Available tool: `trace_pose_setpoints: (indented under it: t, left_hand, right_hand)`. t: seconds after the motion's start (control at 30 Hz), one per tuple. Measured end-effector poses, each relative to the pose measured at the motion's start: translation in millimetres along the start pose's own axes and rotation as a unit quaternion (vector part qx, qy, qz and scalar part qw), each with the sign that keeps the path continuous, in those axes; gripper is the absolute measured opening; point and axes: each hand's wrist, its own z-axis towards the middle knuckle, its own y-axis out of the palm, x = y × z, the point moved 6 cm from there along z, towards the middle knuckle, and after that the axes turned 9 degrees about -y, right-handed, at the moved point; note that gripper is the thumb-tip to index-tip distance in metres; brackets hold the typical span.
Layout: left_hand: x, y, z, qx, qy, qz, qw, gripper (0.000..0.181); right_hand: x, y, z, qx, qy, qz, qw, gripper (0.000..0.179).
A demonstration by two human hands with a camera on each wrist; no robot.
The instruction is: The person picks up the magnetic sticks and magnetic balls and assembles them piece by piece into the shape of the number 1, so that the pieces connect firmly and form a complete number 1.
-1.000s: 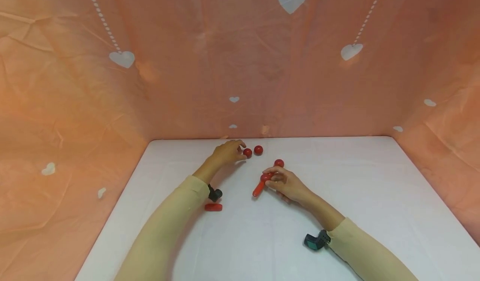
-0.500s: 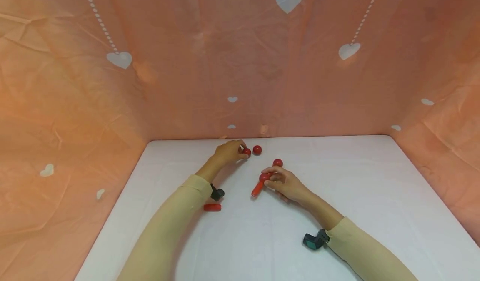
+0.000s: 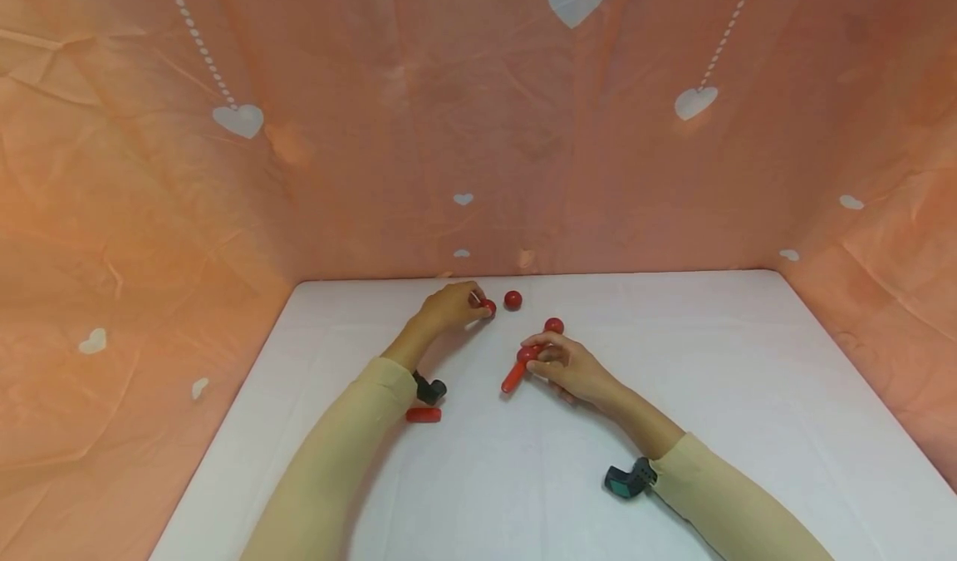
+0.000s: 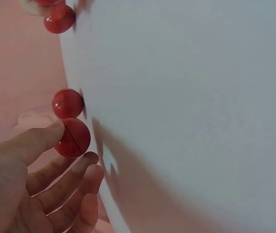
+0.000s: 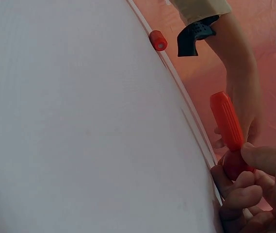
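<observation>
Head view: you have bright, fairly even light on the white desk [image 3: 673,378], edges clear. Warmest glow at the left of the frame, where the cloth backdrop [image 3: 112,237] goes yellow-orange; duller and browner toward the upper right corner. A faint, soft-edged shadow lies along the lower right side of the left sleeve [image 3: 344,453].

Left wrist view: dimmer, greyed, colours muted. You get a small white glint on the left side of the red ball [image 4: 69,103], plus a broad, soft shadow at lower centre.

Right wrist view: dim too, darkening at lower left. Fingers [image 5: 232,224] at bottom right sink into bluish shade, detail soft.
</observation>
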Motion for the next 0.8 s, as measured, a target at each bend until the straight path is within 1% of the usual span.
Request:
trace_pose_setpoints:
  t: [0.17, 0.27, 0.43, 0.63, 0.8]
  left_hand:
    - [-4.8, -4.1, -6.6, -0.004, -0.004, -0.030, 0.9995, 0.033]
    - [-8.8, -4.9, -9.1, -0.004, -0.002, -0.040, 0.9992, 0.032]
    - [-15.5, -4.7, -14.0, 0.002, 0.018, -0.053, 0.9984, 0.031]
    - [-20.0, -4.2, -26.1, 0.006, 0.039, -0.076, 0.9963, 0.031]
    - [-20.4, -5.3, -36.8, 0.010, 0.046, -0.092, 0.9947, 0.029]
  right_hand:
    - [0.6, 0.2, -0.1, 0.002, 0.001, -0.003, 1.0000, 0.038]
    - [0.8, 0.3, -0.1, 0.003, -0.001, -0.005, 1.0000, 0.038]
    - [1.9, 0.3, -0.1, 0.002, -0.001, -0.007, 1.0000, 0.038]
    - [2.9, 0.3, -0.6, 0.006, 0.010, -0.006, 0.9999, 0.039]
    - [-0.1, 1.4, 0.5, 0.005, -0.003, -0.008, 1.0000, 0.039]
